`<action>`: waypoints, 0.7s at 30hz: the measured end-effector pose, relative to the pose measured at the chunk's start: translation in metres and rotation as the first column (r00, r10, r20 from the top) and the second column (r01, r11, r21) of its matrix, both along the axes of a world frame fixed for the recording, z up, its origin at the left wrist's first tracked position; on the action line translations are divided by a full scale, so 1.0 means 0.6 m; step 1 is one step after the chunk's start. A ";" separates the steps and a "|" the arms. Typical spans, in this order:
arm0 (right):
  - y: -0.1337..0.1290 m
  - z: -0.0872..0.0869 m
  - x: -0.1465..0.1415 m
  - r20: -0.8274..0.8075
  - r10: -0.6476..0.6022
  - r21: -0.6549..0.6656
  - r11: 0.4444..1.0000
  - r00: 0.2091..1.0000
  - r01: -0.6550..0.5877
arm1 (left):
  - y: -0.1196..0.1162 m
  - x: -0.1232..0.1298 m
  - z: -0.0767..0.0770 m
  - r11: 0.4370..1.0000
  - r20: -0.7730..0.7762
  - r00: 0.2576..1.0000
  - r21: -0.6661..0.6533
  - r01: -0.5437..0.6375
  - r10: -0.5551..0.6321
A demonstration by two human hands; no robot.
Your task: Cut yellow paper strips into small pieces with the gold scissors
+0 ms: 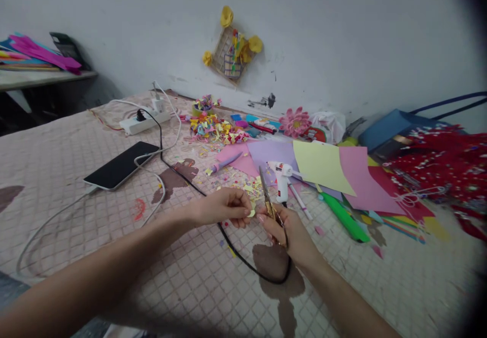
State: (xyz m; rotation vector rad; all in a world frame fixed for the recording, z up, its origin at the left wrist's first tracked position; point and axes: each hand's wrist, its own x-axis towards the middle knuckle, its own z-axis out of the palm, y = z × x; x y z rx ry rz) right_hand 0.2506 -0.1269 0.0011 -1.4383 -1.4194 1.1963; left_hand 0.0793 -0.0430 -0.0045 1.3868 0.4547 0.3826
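Between the thumb and fingers of my left hand (225, 207) is a small pale yellow paper piece (251, 213). My right hand (287, 229) is wrapped round the handles of a pair of scissors (267, 196), whose blades point up and away from me. The fingertips of both hands are close together near the paper piece. Small paper scraps (255, 188) lie scattered on the table just beyond them. A white glue gun (282, 180) rests right behind the scissors, and its black cable (243, 260) loops under my hands.
On the patterned table (76, 236), a tablet (122, 165) and power strip (144, 121) lie left. Coloured sheets (323, 168), a green tube (344, 217) and red tinsel (445, 170) are right. Cut paper piles (215, 127) sit behind.
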 end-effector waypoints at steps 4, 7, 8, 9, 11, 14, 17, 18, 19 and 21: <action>0.002 0.001 0.000 -0.010 0.027 -0.004 1.000 1.000 -0.027 | -0.004 0.001 -0.002 1.000 0.024 1.000 0.029 0.010 -0.011; 0.003 0.000 0.000 -0.017 0.048 0.000 0.999 0.999 -0.048 | -0.005 0.003 -0.005 0.999 0.024 1.000 0.041 0.000 -0.001; 0.003 -0.001 0.000 -0.012 0.044 0.004 0.999 0.999 -0.044 | -0.005 0.004 -0.006 0.999 0.031 0.999 0.041 -0.014 0.013; 0.003 -0.001 -0.001 -0.005 0.033 0.012 0.999 0.999 -0.033 | -0.005 0.005 -0.007 0.999 0.040 0.999 0.035 -0.032 0.031; 0.003 -0.001 -0.002 0.009 -0.002 0.034 0.999 1.000 0.001 | -0.006 0.008 -0.008 0.997 0.049 0.996 -0.012 -0.073 0.073; 0.004 0.001 -0.004 0.022 -0.060 0.076 0.995 0.998 0.058 | -0.009 0.012 -0.008 0.983 0.004 0.992 -0.135 -0.126 0.128; 0.003 0.003 -0.007 0.026 -0.083 0.111 0.991 0.996 0.080 | -0.015 0.016 -0.007 0.960 -0.018 0.986 -0.224 -0.168 0.169; 0.003 0.003 -0.007 0.026 -0.081 0.120 0.990 0.996 0.077 | -0.017 0.017 -0.007 0.953 -0.008 0.982 -0.240 -0.183 0.187; 0.002 0.002 -0.007 0.023 -0.076 0.126 0.989 0.997 0.073 | -0.018 0.017 -0.007 0.946 0.010 0.978 -0.255 -0.198 0.207; 0.000 0.000 -0.007 0.001 -0.071 0.119 0.990 0.997 0.071 | -0.018 0.018 -0.007 0.933 0.047 0.967 -0.278 -0.228 0.250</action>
